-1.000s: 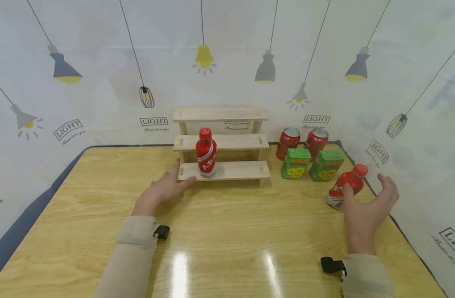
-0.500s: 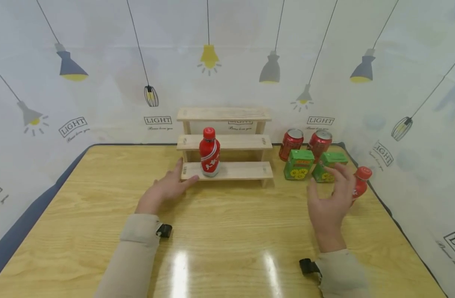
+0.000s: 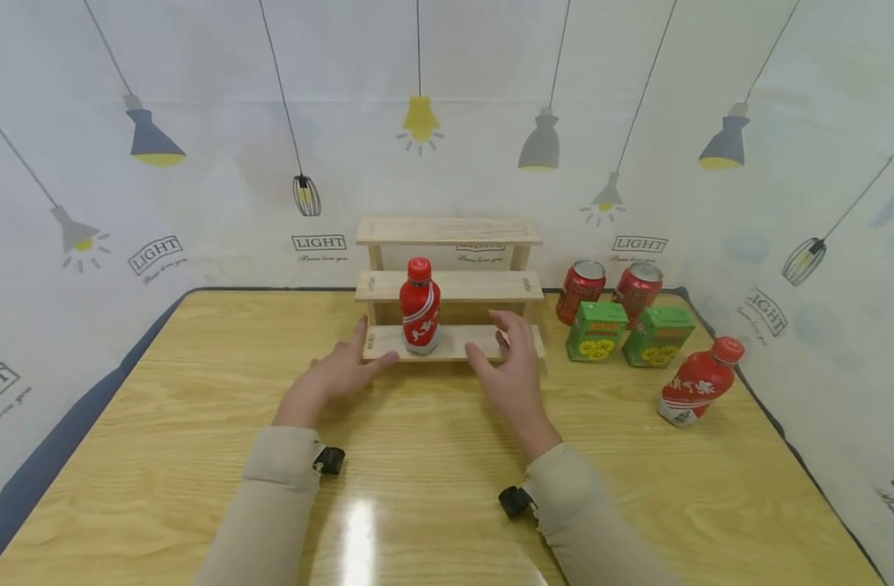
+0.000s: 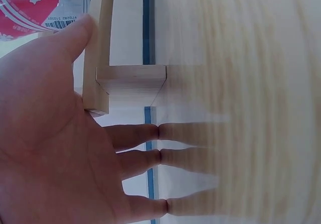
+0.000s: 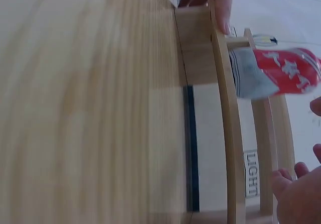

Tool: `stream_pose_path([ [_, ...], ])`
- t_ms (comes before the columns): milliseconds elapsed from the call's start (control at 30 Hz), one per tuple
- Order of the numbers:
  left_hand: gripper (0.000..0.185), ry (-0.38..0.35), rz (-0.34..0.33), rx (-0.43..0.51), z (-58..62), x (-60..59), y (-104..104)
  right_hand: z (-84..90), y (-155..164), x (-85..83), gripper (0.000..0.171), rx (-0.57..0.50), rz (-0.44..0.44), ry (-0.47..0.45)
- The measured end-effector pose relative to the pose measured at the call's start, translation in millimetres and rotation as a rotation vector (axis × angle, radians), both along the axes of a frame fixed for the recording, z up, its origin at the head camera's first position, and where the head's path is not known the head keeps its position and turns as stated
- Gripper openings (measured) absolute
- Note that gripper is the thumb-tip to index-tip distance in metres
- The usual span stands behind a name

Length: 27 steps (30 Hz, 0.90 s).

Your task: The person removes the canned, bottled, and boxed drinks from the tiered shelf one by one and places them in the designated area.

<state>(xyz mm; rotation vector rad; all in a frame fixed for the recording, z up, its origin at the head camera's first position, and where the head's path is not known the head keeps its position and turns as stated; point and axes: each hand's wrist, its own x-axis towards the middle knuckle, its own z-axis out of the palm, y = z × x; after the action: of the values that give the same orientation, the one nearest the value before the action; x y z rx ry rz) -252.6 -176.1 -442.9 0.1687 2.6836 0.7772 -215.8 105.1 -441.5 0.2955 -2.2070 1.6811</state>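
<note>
On the wooden table [image 3: 198, 391], both the left hand [image 3: 334, 376] and right hand [image 3: 513, 370] rest open-fingered against the shelf rack [image 3: 452, 286] flanking a red bottle [image 3: 420, 307], holding nothing.

On the wooden rack [image 3: 450, 285], the bottom step is blocked at its middle by an upright red bottle [image 3: 420, 307]; the steps above it lie bare. At three o'clock from the rack, two cans [image 3: 582, 290], two green cartons [image 3: 596, 330] and a leaning bottle [image 3: 699, 381] crowd the desk [image 3: 198, 382]. The desk at nine o'clock is open.
</note>
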Motion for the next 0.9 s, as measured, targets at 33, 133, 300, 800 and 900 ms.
stream_pose_path([
  [33,0.111,0.001,0.000,-0.004,-0.2,0.0,0,0.3,-6,-1.9,0.057,0.015,0.017,-0.012],
  [133,0.110,0.003,0.007,-0.016,0.0,-0.2,-1,3.6,-22,-8.0,0.068,0.068,0.070,-0.057],
  [300,0.109,0.008,0.002,-0.016,0.7,-0.1,-1,12.4,-44,-18.9,0.088,0.096,0.102,-0.214],
  [800,0.110,-0.002,0.011,-0.020,-4.7,-2.9,1,6.6,-73,-39.4,0.083,0.079,0.104,-0.336],
  [900,0.110,0.002,0.012,-0.022,-3.3,-2.5,2,5.6,-74,-39.0,0.078,0.091,0.099,-0.318],
])
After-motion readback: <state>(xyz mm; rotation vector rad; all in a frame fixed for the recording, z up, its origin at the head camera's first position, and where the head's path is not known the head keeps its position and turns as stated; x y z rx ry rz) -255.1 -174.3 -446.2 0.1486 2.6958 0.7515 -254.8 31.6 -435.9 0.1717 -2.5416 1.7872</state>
